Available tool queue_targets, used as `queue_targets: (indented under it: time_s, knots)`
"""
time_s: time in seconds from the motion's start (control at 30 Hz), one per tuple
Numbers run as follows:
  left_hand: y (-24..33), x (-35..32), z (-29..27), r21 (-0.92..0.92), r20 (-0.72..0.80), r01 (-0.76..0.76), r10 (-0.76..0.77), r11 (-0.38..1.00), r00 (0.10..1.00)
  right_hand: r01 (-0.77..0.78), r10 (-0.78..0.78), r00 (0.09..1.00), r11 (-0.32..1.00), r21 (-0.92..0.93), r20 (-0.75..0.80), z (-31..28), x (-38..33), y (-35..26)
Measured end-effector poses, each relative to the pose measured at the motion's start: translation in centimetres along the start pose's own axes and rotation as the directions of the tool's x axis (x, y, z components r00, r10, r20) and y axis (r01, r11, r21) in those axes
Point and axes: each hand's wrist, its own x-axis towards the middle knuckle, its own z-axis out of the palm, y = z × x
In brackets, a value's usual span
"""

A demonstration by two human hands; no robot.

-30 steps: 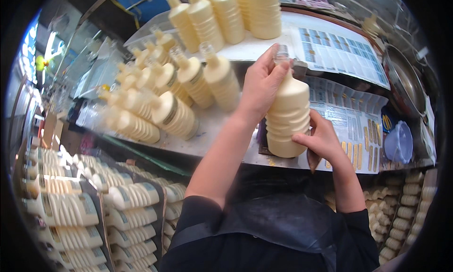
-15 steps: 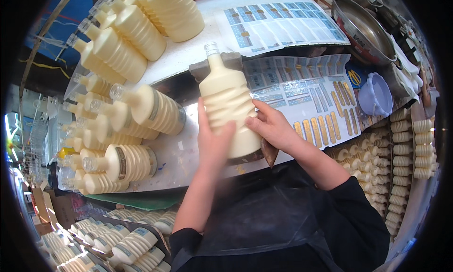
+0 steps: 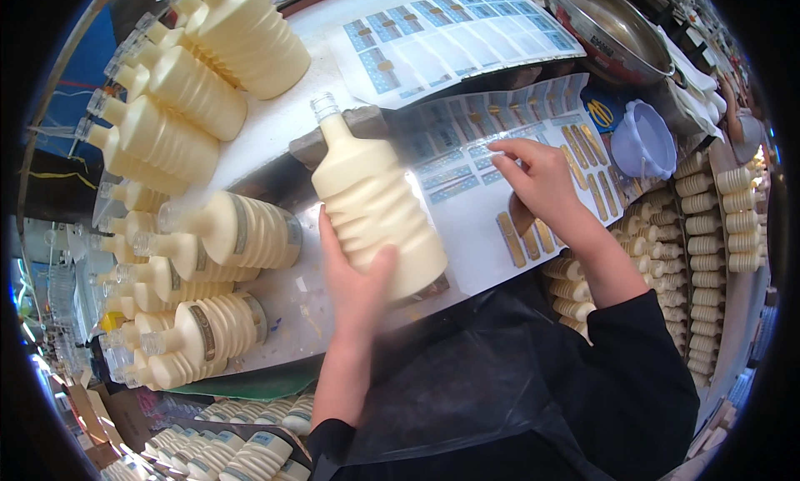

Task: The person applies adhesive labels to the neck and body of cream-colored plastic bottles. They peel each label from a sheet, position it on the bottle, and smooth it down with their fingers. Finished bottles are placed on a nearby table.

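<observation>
Apparently for steadiness, holds a cream ribbed bottle (image 3: pixel 379 210) low on its body with the left hand (image 3: pixel 354 289), fingers curved round the left side and thumb across the front. Has the bottle near the near edge of the white table (image 3: pixel 296 314), neck toward the far edge, close to a grey padded block (image 3: pixel 308 150). Perhaps rests it back against that block, broad face toward the body; cannot tell for certain.

Hovers the right hand (image 3: pixel 546 185) over the lower label sheet (image 3: pixel 467 231), thumb and forefinger stretched out and nearly meeting, other fingers curled. Cannot tell of anything pinched there. Beneath the palm, a brown piece (image 3: pixel 521 217) of unclear kind.

Has the gold strips (image 3: pixel 510 239) and blue panels spread flat toward the table's right end, presumably for easy reach, with an upper label sheet (image 3: pixel 458 47) nearer the far edge. Groups labelled bottles (image 3: pixel 237 327) at the left end and plain bottles (image 3: pixel 262 47) at the far left corner, likely for keeping apart.

Across the bare surface, small flecks. Past the right end, a violet bucket (image 3: pixel 658 152) and a wide metal pan (image 3: pixel 617 22); below, racked bottles (image 3: pixel 744 222) in rows.
</observation>
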Motion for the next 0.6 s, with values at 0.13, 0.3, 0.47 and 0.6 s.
queue_targets:
  time_s: [0.13, 0.3, 0.47, 0.6]
  knots:
    - [-0.8, 0.1, -0.2, 0.065, -0.025, -0.033, 0.035, 0.997, 0.999, 0.209, -0.177, 0.973, 0.948, -0.241, 0.146, -1.8, -5.8, 3.0]
    - [-0.8, -0.1, 0.0, 0.103, -0.063, -0.047, 0.054, 0.994, 0.997, 0.295, -0.201, 0.931, 0.907, -0.302, 0.306, -2.3, -13.3, 2.9]
    - [-0.8, -0.2, 0.1, 0.041, -0.045, -0.061, 0.063, 0.997, 0.997, 0.295, -0.203, 0.940, 0.888, -0.352, 0.273, -1.7, -15.6, 3.3]
    - [-0.7, -0.4, 0.4, 0.017, -0.046, -0.064, 0.065, 0.998, 0.997, 0.317, -0.214, 0.930, 0.877, -0.360, 0.299, -1.6, -15.7, 3.3]
